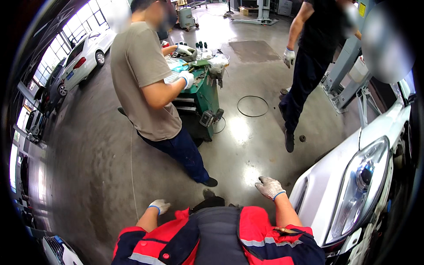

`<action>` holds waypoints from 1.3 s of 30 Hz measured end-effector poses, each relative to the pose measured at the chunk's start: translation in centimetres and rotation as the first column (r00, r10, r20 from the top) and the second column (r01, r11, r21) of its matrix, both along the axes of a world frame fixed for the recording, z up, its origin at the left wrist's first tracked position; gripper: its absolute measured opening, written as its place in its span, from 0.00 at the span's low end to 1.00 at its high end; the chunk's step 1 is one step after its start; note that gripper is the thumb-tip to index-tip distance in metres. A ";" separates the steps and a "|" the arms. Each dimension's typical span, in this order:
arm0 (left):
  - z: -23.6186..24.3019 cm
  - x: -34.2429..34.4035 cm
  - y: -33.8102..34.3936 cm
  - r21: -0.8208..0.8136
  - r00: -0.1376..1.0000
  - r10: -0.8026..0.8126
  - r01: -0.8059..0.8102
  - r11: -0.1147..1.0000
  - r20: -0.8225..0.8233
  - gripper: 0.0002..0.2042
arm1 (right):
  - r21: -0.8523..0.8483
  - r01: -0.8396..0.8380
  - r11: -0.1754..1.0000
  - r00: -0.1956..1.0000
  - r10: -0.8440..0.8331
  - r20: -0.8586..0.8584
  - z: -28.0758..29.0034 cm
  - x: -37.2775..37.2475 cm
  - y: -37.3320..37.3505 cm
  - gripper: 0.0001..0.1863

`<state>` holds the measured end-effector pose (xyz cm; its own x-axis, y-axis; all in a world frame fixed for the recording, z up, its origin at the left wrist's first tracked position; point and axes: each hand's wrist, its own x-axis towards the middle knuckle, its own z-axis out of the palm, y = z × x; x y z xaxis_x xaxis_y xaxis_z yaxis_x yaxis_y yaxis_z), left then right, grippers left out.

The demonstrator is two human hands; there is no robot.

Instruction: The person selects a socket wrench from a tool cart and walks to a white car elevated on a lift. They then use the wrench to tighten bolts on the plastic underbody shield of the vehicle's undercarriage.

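Observation:
My left hand [160, 206] hangs low beside my body in a white work glove with a blue cuff. Its fingers are loosely bent, and no object shows in it. My right hand [270, 188], gloved the same way, is held out over the floor with fingers apart and nothing in it. Closest to that hand is a white car [321, 185] with a large clear headlight [358, 183]; a gap separates hand and car. Neither hand touches anything I can see.
One person [141, 79] in a tan shirt leans at a green tool cart [205, 99] laden with bottles and parts. Another person [304, 75] in dark clothes stands near a lift post [349, 66]. A black ring [252, 114] and small round part [302, 138] lie on the floor.

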<state>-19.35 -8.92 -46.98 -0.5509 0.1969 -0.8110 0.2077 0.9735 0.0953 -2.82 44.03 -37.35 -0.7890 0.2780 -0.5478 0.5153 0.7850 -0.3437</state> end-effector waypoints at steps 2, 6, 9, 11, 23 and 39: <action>-3.0 -1.5 -3.1 -0.026 1.000 -0.025 0.025 0.999 -0.003 0.24 | 0.008 -0.018 1.000 1.000 0.018 -0.003 -3.7 -1.6 0.4 0.31; -2.7 -4.0 -2.8 -0.026 0.988 0.148 -0.147 0.989 0.049 0.27 | -0.088 0.070 0.994 0.966 -0.045 0.254 -11.0 -2.0 2.1 0.29; -5.0 -5.8 -2.8 0.012 0.965 0.262 -0.262 0.965 -0.026 0.28 | -0.045 -0.005 0.999 0.880 0.025 0.474 -17.0 -0.5 4.8 0.31; -5.5 -6.5 -2.1 0.072 0.961 0.271 -0.267 0.961 -0.062 0.27 | 0.002 0.014 1.000 0.850 -0.013 0.527 -18.6 -0.9 5.9 0.32; 6.9 -3.4 -1.0 0.189 0.764 0.645 -0.636 0.748 0.014 0.23 | 0.039 -0.290 0.956 0.901 0.259 0.347 -11.7 -24.7 1.0 0.29; -1.0 -1.5 -32.9 0.197 0.459 0.884 -0.862 0.468 -0.092 0.25 | -0.237 -0.884 0.403 0.408 0.913 0.030 -1.1 -42.0 -43.6 0.34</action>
